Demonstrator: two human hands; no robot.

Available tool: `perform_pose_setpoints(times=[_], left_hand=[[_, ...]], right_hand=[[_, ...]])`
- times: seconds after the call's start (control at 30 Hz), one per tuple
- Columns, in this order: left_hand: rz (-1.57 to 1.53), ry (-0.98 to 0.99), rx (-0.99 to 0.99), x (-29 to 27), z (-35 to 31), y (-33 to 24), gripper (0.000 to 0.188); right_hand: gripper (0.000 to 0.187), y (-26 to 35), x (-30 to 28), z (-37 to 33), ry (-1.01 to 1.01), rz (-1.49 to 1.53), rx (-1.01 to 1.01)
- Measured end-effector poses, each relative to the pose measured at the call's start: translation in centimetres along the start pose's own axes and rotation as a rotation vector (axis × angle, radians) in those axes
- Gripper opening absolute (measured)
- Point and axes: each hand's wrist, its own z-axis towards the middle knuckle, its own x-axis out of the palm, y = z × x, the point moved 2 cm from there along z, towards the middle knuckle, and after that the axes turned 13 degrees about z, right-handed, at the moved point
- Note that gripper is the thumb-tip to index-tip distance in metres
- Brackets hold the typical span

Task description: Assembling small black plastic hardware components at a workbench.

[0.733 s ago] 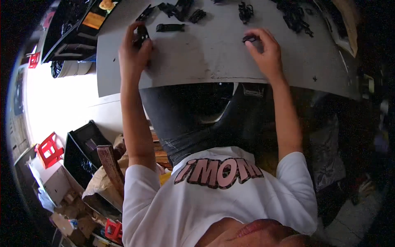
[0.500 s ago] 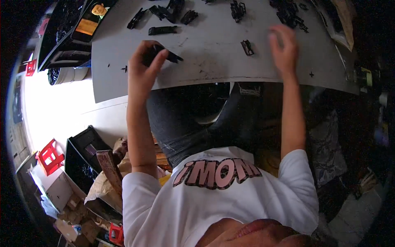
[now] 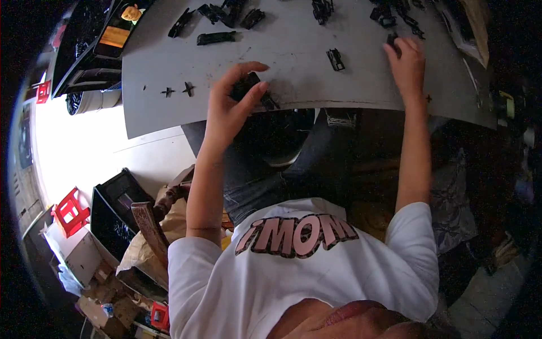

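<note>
Grey table (image 3: 305, 85), black parts in clusters

Openwork black parts (image 3: 224, 14) lie along the table's far side, seemingly spaced for easy reach. The person's hands are well apart. The left hand (image 3: 228, 104) is wrapped around an elongated black piece (image 3: 270, 101) near the front edge, thumb against fingers — likely to steady it; its long axis slants, the visible end pointing rightward and toward the person. The right hand (image 3: 409, 65) curls its fingertips at a small dark piece (image 3: 392, 39); whether it's gripped, I can't tell. Between the hands, a small black frame (image 3: 335, 59) lies alone, its long axis running mostly away from the person.
</note>
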Motion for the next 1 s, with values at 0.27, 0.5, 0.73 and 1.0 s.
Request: perform_pose_setpoints(times=[0.27,0.5,0.73,1.0], left_hand=[[-0.015,0.04,-0.109,1.4,0.1,0.0,0.019],[-0.057,0.026,-0.12,1.6,0.1,0.0,0.018],[-0.041,0.022,-0.032,1.6,0.0,0.4,0.02],[-0.118,0.025,-0.115,1.8,0.1,0.3,0.02]], right_hand=[[0.033,8.9,-0.1,-3.7,-0.041,0.416,0.031],[0.029,10.8,1.5,-3.8,-0.001,0.273,0.03],[0.033,11.8,2.7,-3.4,0.081,0.049,0.088],[0.046,8.2,1.2,-3.7,0.026,0.062,0.221]])
